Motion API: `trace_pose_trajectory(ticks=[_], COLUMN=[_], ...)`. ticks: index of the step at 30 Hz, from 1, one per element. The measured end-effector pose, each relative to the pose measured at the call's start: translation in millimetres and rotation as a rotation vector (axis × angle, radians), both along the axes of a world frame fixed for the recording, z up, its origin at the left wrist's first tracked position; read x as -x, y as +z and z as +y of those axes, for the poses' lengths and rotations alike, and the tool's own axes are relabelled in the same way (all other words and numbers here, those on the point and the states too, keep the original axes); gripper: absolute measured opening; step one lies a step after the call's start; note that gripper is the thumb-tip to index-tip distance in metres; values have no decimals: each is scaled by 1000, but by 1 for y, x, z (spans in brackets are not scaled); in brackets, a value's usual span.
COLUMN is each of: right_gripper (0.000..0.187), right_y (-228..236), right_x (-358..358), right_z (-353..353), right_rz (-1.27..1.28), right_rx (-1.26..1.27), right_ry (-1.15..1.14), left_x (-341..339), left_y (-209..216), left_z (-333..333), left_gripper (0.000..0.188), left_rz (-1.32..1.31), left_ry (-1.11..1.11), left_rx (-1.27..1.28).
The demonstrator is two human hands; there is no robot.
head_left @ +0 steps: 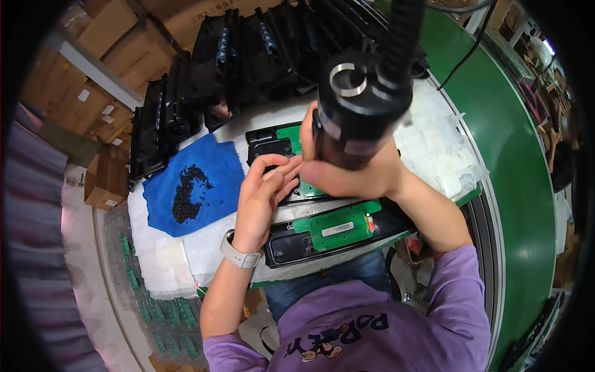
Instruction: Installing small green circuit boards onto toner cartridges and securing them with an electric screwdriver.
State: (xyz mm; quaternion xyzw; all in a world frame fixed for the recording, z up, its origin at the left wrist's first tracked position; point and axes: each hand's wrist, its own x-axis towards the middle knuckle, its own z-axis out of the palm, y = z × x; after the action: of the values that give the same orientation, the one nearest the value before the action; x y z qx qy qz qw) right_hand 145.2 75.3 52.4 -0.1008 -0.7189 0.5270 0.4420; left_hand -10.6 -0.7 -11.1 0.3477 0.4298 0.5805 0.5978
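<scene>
My right hand [372, 180] is wrapped round a black electric screwdriver [353, 136], held upright over a black plastic housing [263, 146] with a green circuit board [287, 132] in it. The screwdriver's tip is hidden behind my hands. My left hand [263, 189] reaches in from the left, its fingertips drawn together beside my right thumb; anything between them is too small to tell. Closer to me lies a second black housing [282, 249], also with a green circuit board [325, 240]. To the left, a pile of small black screws [186, 201] rests on a blue cloth [223, 161].
Several black housings [260, 56] stand in a row along the back of the white-covered table [437, 130]. A thick black cable [400, 43] runs up from the screwdriver. Cardboard boxes [133, 56] are stacked at the back left. A green surface [520, 167] extends on the right.
</scene>
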Motion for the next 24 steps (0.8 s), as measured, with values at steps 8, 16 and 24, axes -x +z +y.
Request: trace_pose_trajectory(ticks=[8,16,24], right_gripper=[23,27,25], right_y=[6,1,3], right_x=[-12,-1,-7], right_z=[9,3,6], right_rz=[267,612,652], right_rx=[241,222,186], right_ry=[215,294,232], left_x=[12,1,8], left_y=[2,10,9], left_z=[1,-9,-8], left_gripper=[27,46,31], left_rz=[-118,-436,-158], left_ry=[-94,-327,-282], left_rx=[-95,-62,-49])
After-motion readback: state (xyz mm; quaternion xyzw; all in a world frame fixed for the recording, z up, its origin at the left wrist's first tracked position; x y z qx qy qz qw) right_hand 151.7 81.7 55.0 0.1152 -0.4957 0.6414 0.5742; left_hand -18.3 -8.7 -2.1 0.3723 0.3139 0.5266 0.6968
